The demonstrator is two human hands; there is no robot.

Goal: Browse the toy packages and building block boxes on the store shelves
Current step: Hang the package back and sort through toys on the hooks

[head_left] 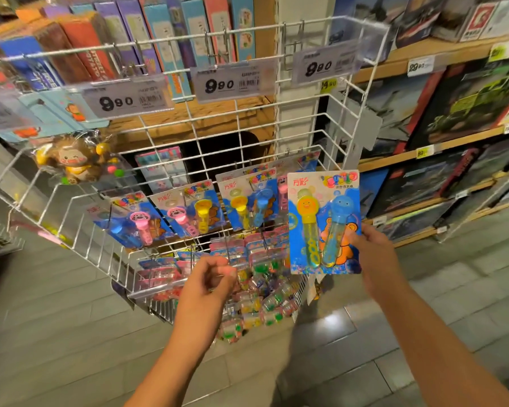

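Note:
My right hand (373,257) pinches the right edge of a blue bubble-wand blister pack (325,223) holding a yellow and a blue wand, lifted upright in front of the white wire rack (241,121). Hovering below the hanging packs, my left hand (210,279) has its fingers loosely curled with nothing in them. More bubble-wand packs (200,211) hang in a row on the rack's hooks. Building block boxes (465,107) with dark pictures fill the wooden shelves to the right.
Price tags reading 9.90 (232,82) hang along the rack's top wire. A bagged plush toy (77,158) hangs at the left. Small colourful packs (256,292) crowd the lower hooks. Upright slim boxes (159,33) stand behind the rack. Grey floor tiles lie below.

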